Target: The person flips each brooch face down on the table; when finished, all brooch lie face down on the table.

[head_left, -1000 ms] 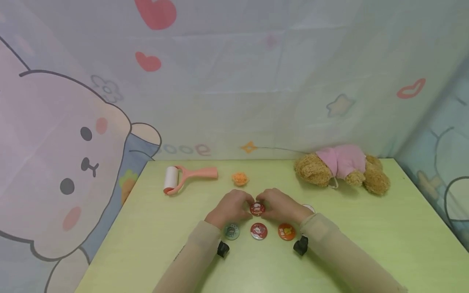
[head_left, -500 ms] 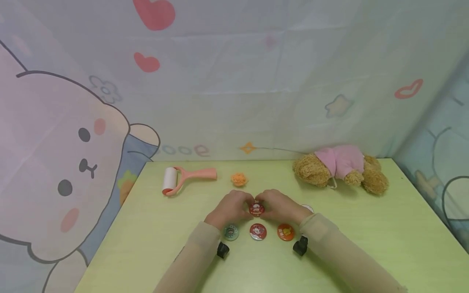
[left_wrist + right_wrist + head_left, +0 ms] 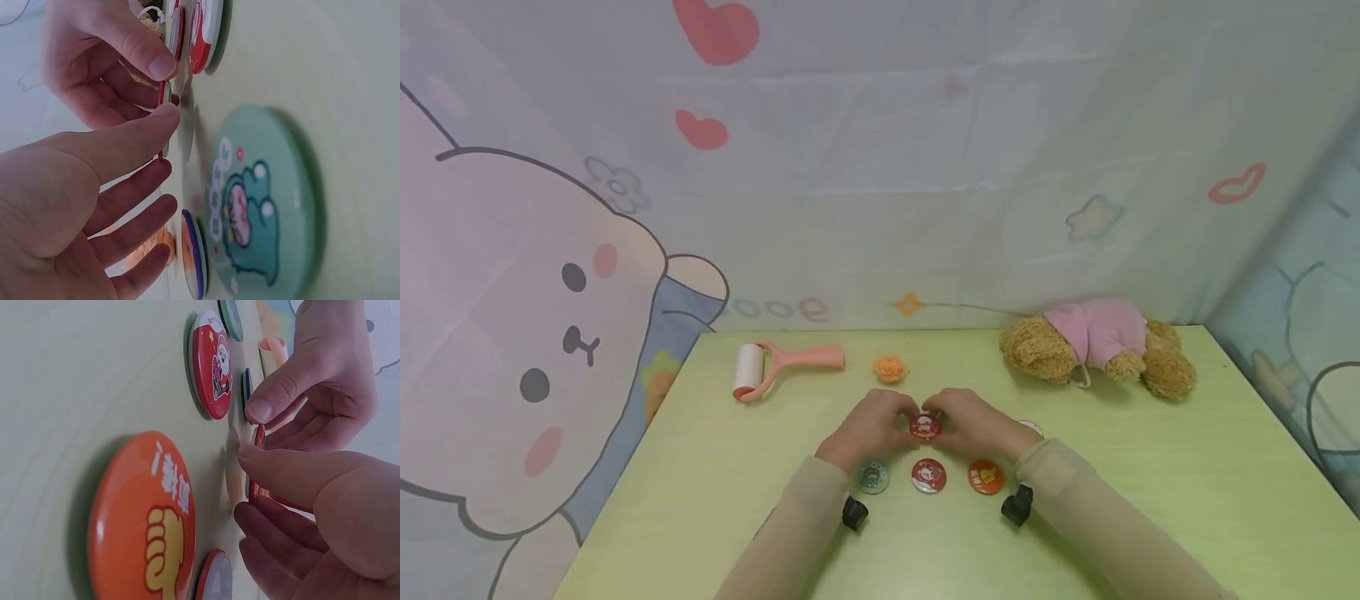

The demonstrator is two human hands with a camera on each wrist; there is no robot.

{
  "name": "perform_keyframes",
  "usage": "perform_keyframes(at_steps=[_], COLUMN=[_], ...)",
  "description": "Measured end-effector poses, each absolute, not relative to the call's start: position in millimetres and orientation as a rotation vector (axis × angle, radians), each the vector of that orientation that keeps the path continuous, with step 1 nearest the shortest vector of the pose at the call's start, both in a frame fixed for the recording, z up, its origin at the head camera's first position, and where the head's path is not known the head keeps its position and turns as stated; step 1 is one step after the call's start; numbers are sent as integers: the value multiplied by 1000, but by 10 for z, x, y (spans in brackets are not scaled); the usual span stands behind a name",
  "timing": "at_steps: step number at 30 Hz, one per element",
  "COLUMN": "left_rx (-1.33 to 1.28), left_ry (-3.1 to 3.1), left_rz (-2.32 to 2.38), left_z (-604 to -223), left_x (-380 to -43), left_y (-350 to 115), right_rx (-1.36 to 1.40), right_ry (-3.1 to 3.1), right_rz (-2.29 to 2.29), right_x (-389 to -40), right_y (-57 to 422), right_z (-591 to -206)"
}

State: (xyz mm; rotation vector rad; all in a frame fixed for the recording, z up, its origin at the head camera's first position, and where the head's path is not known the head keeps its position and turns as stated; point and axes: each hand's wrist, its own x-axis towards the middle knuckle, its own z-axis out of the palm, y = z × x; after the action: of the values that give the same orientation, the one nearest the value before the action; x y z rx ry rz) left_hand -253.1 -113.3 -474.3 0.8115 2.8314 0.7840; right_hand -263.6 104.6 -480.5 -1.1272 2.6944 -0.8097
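Observation:
A round red button badge [image 3: 925, 427] is between my hands, its edge toward the camera in both wrist views. My left hand [image 3: 871, 427] pinches one side between thumb and fingers, and my right hand [image 3: 977, 423] pinches the other. The badge sits close over the table, its shadow beneath. Nearer to me, a green badge [image 3: 874, 476], another red badge [image 3: 928, 476] and an orange badge [image 3: 986, 477] lie in a row. A white-faced, red-rimmed badge [image 3: 215, 578] is partly hidden behind my right hand. A blue-rimmed badge [image 3: 194, 253] lies by my left fingers.
On the pale green table [image 3: 700, 500], a pink lint roller [image 3: 805, 357] lies at the back left. A small orange lump [image 3: 891, 368] is behind my hands. The plush toy in pink [image 3: 1097, 333] lies at the back right, against the printed cloth [image 3: 880, 208].

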Motion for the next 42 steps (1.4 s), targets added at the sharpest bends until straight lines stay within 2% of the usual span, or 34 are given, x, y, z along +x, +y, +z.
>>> perform_keyframes(at_steps=[31,42], left_rx=[897,973], left_ry=[2735,2751], left_rz=[994,1038], left_z=[-4765,-4779], left_x=[-2581,-2581], left_y=[-1228,-1253], right_rx=[-1069,-1132], right_ry=[2651,2635], right_rz=[-1014,-1077], right_x=[-2637,-2633], right_y=[1103,1126], right_z=[-4802,-4800])
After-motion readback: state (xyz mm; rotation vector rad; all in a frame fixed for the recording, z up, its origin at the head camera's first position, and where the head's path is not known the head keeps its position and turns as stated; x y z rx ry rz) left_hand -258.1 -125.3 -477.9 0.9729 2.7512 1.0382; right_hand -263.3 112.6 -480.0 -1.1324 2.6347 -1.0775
